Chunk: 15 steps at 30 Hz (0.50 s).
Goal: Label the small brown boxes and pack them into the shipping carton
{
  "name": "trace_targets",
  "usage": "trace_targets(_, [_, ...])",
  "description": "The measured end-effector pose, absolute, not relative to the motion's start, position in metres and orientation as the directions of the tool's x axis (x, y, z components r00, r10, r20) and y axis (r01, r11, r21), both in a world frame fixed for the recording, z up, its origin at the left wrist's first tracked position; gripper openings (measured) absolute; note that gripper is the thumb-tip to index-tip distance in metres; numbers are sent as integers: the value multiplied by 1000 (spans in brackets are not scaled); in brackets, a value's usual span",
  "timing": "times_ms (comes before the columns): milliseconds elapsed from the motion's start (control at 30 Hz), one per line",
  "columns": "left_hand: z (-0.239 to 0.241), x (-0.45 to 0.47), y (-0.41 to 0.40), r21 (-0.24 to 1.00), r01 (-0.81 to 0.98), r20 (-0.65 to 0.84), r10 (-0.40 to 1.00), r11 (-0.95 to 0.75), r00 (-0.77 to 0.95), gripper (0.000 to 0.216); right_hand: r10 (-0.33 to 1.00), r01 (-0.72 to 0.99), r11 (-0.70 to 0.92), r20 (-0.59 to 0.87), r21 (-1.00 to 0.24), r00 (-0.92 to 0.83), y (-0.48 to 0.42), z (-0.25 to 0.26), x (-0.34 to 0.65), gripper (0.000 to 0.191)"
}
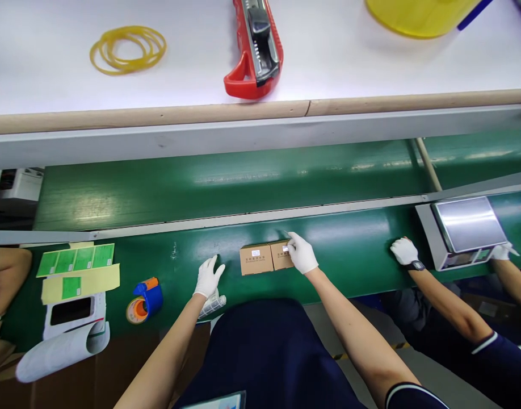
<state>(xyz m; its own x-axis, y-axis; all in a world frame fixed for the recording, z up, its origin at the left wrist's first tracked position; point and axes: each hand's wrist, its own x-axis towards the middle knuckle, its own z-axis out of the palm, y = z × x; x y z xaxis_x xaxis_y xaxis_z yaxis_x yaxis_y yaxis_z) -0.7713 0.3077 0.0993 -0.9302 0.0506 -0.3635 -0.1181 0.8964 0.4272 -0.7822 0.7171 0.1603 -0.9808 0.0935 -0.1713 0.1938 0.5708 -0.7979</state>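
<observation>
Two small brown cardboard boxes, the left box (pixel 256 261) and the right box (pixel 281 258), lie side by side on the green belt, each with a white label. My right hand (pixel 303 253), in a white glove, is over the right end of the right box, its fingers drawn together. A faint pale sliver shows at its fingertips, too small to name. My left hand (pixel 208 278), also gloved, is left of the boxes with fingers spread and nothing in them. Under its wrist side lies a roll of printed labels (pixel 213 305), partly hidden.
A blue tape dispenser (pixel 150 296), green label sheets (pixel 77 260) and a white device (pixel 75 312) lie left. At right stands a scale (pixel 469 227) beside a co-worker's gloved hands (pixel 404 251). The shelf above holds a red box cutter (pixel 256 54) and rubber bands (pixel 128 50).
</observation>
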Motion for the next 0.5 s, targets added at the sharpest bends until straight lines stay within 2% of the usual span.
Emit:
trace_targets(167, [102, -771, 309, 435, -129, -370, 46, 891, -928, 62, 54, 160, 693, -170, -703, -984, 705, 163, -784, 56])
trace_targets(233, [104, -771, 310, 439, -145, -377, 36, 887, -925, 61, 82, 173, 750, -170, -639, -982, 702, 165, -784, 63])
trace_targets(367, [110, -771, 311, 465, -186, -415, 27, 866, -910, 63, 311, 326, 735, -131, -594, -941, 722, 164, -774, 75])
trace_targets(433, [116, -770, 312, 476, -201, -426, 25, 856, -905, 65, 424, 418, 678, -142, -604, -894, 745, 159, -759, 73])
trace_targets(500, [123, -768, 317, 480, -205, -417, 17, 853, -909, 66, 480, 472, 628, -169, -619, -861, 767, 151, -736, 68])
